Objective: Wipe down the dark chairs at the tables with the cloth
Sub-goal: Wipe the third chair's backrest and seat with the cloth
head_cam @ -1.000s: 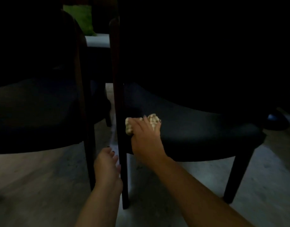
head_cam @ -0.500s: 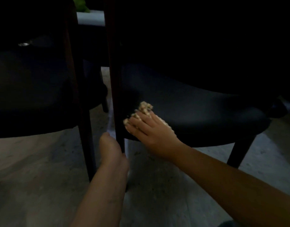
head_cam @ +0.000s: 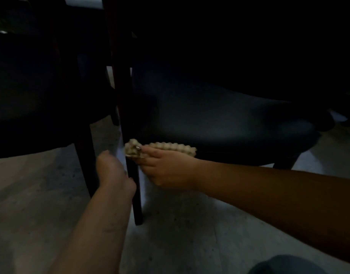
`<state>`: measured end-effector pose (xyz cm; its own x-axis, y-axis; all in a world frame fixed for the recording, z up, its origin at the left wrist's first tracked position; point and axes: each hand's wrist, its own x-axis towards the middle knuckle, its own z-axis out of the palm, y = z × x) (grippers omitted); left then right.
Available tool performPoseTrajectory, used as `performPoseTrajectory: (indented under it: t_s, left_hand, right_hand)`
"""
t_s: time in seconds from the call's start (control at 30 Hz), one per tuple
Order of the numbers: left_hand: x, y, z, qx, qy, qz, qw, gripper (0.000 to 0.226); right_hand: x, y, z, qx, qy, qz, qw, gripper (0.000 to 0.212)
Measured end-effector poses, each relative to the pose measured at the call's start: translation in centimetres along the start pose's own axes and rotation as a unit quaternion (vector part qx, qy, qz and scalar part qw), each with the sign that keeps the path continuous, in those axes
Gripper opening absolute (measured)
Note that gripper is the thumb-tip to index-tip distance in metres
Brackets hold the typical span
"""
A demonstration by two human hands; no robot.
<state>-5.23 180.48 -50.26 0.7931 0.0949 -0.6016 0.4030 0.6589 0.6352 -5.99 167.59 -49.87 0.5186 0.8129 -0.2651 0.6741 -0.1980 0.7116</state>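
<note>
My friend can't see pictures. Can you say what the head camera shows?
A right hand presses a pale cloth on a dark chair seat's front edge, while the left hand is at its front leg. Another chair stands left.

Clearance around the near chair leg (head_cam: 135, 194)

Left: a narrow floor (head_cam: 41, 194) gap, bounded by the neighbouring chair's leg (head_cam: 87, 165) and holding the left hand (head_cam: 115, 175). Right: open floor under the seat (head_cam: 219, 119). Above: the seat edge, covered by the cloth (head_cam: 162, 148).
</note>
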Motion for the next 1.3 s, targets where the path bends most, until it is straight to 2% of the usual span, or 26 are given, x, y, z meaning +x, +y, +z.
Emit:
performPoseTrajectory:
  t_s: [0.13,0.2,0.23,0.3,0.37,0.4,0.47,0.6,0.73,0.87,0.97,1.07,1.17,1.3]
  left_hand:
    - [0.7,-0.1,0.3,0.0,0.009,0.005,1.0,0.039]
    - [0.9,-0.7,0.6,0.005,0.022,0.0,1.0,0.038]
    - [0.8,-1.0,0.7,0.005,0.024,-0.01,1.0,0.042]
    - [0.6,-1.5,1.2,0.004,0.023,-0.024,0.999,0.049]
    - [0.0,-2.1,1.6,-0.01,0.011,-0.036,0.999,0.05]
    - [-0.3,-2.5,1.8,-0.02,-0.005,-0.038,0.999,0.049]
    - [-0.6,-3.3,2.3,-0.057,-0.059,-0.027,0.996,0.049]
    - [-1.3,-4.8,2.6,-0.104,-0.12,-0.063,0.985,0.061]
    - [-1.9,-6.6,3.1,-0.049,-0.16,-0.064,0.984,0.057]
    - [-2.4,-7.5,4.1,-0.005,-0.137,-0.072,0.988,0.043]
    - [-3.3,-8.5,4.8,0.012,-0.141,-0.097,0.985,0.042]
    - [-4.6,-10.1,5.1,0.057,-0.174,-0.118,0.976,0.037]
    - [-5.1,-10.9,5.1,0.063,-0.176,-0.12,0.975,0.04]
    - [-4.9,-10.9,5.0,0.063,-0.18,-0.113,0.975,0.023]
  right_hand:
    - [2.3,0.0,-0.2,0.053,0.047,0.063,0.996,0.041]
    - [0.8,-0.3,0.3,0.111,0.144,0.13,0.975,0.034]
    - [-0.2,-0.5,0.7,0.168,0.208,0.177,0.947,0.031]
    - [-2.2,-0.6,1.1,0.276,0.298,0.291,0.866,0.031]
    - [-2.6,-0.4,0.5,0.337,0.293,0.396,0.802,0.035]
    - [-2.2,-0.4,0.0,0.35,0.276,0.425,0.788,0.038]
    - [-1.2,-0.6,-0.8,0.367,0.251,0.438,0.782,0.044]
    - [-2.5,-0.9,-0.2,0.339,0.248,0.419,0.805,0.038]
    - [-6.3,-1.7,1.3,0.339,0.261,0.466,0.774,0.036]
    - [-10.5,-1.6,2.8,0.331,0.236,0.537,0.739,0.036]
    - [-13.8,-1.5,4.3,0.343,0.225,0.619,0.669,0.036]
    - [-16.7,-1.2,5.9,0.354,0.226,0.708,0.568,0.034]
    - [-19.3,-0.7,7.5,0.34,0.235,0.783,0.464,0.033]
    - [-22.1,0.5,9.8,0.314,0.246,0.849,0.347,0.033]
